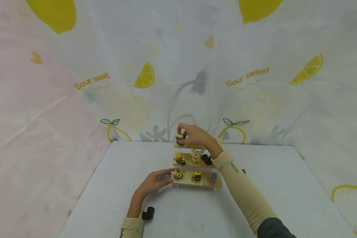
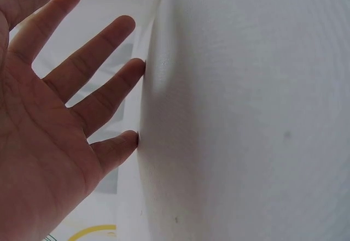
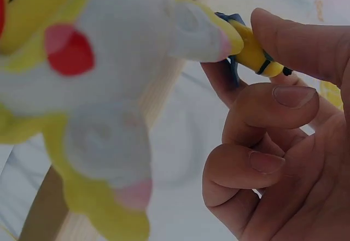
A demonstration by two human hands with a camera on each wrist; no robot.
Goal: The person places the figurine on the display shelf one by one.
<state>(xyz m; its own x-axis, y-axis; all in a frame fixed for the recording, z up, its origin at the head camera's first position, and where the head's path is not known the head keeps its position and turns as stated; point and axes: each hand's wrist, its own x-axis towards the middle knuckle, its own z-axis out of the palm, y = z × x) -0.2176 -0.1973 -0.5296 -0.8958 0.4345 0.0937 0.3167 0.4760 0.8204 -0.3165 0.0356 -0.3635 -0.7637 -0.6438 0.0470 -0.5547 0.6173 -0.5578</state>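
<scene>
My right hand (image 1: 195, 135) pinches a small yellow-and-blue figurine (image 3: 252, 51) between thumb and fingers, at the left end of the top step of a wooden tiered display stand (image 1: 166, 183). Whether the figurine touches the step cannot be told. Fingers spread, my left hand (image 2: 49, 142) reaches the left end of the bottom step, a fingertip against the wood. A white-and-yellow figure with red cheeks (image 3: 117, 39) stands on the middle step, close to the right wrist camera. Left of it sits a yellow figurine (image 1: 178, 157).
The bottom step holds a pale yellow figurine (image 1: 178, 173), a yellow-and-black figurine (image 1: 197, 175) and a blue one (image 1: 214, 177). The stand rests on a white table (image 1: 122, 172). Behind hangs a lemon-print cloth (image 1: 178, 66).
</scene>
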